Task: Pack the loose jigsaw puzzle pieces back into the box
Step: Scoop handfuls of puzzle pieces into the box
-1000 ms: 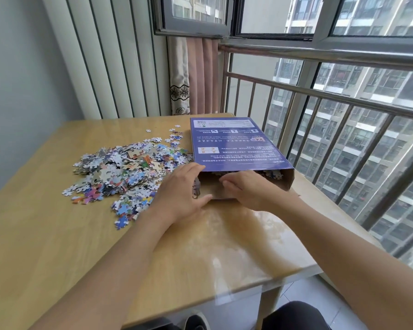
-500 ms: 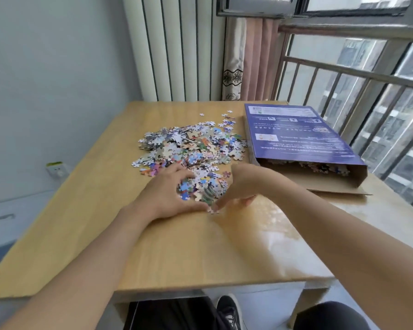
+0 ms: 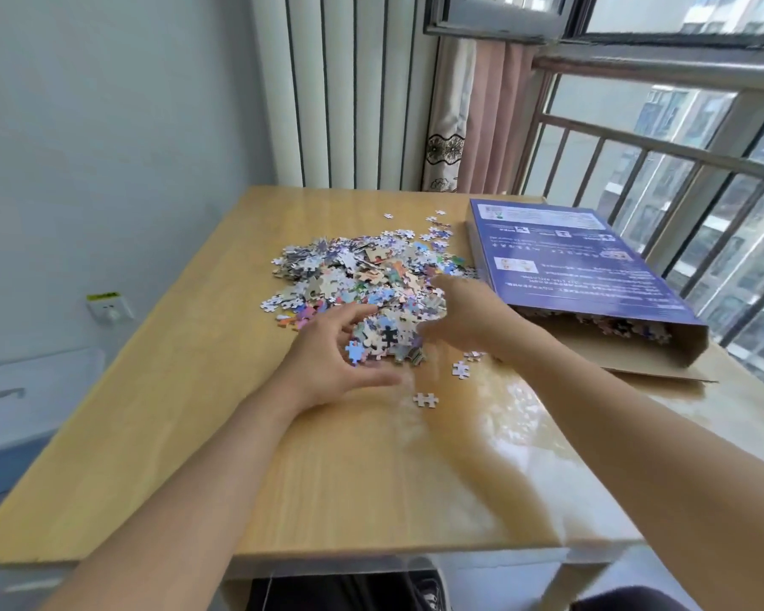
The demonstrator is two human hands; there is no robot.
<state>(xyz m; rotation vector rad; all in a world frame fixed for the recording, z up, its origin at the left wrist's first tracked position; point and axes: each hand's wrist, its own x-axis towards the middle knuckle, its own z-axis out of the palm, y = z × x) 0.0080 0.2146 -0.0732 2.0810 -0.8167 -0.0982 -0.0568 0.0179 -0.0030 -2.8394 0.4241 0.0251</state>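
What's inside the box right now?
Some puzzle pieces lie just inside the open end of the box. The blue top covers everything deeper in, so how full it is cannot be seen.

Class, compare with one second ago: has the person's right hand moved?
Yes. The right hand has left the box mouth and gone left to the puzzle pieces.
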